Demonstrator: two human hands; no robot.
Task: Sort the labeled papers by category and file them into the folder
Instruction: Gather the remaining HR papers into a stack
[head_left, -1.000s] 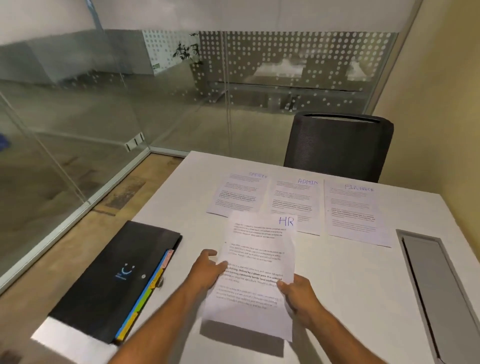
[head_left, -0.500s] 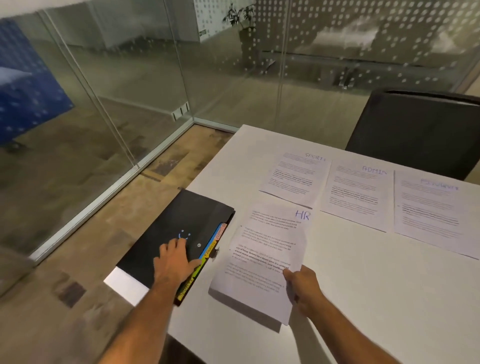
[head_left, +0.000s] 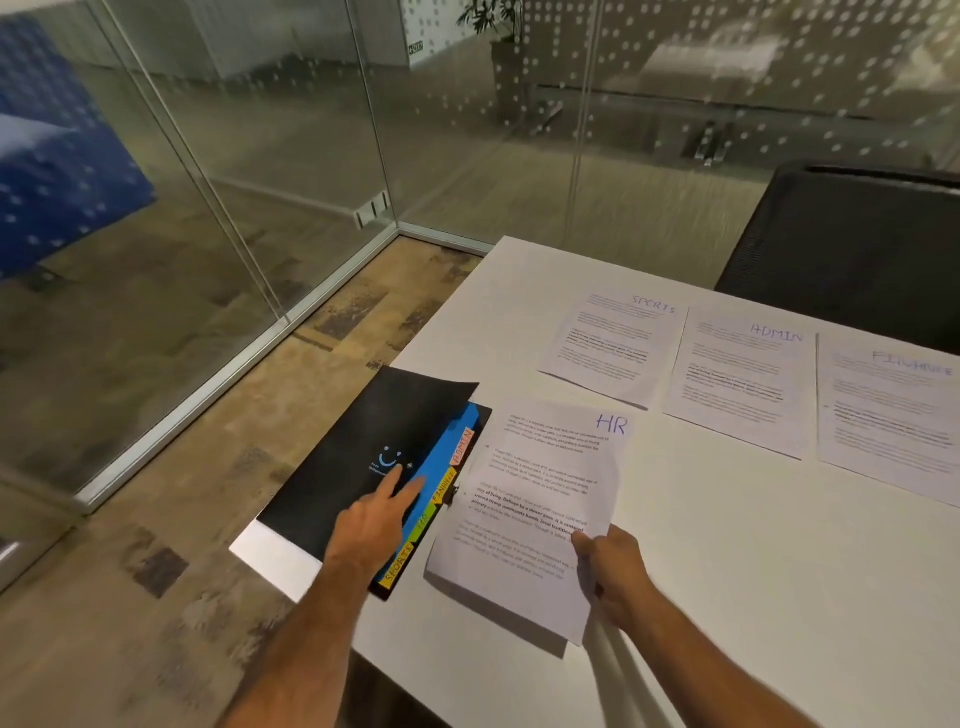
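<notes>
Black folder (head_left: 363, 447) cover lifts under the left hand's (head_left: 371, 522) straight fingers; right hand (head_left: 610, 564) pinches the HR paper (head_left: 540, 499).

both forearms bare; no sleeves, apparently no rings or watch.

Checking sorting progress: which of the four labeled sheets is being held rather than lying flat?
The HR sheet, pinched by the right hand beside the folder; the others lie untouched.

One head-worn view looks forward and down, close over the table (head_left: 727, 597).
</notes>
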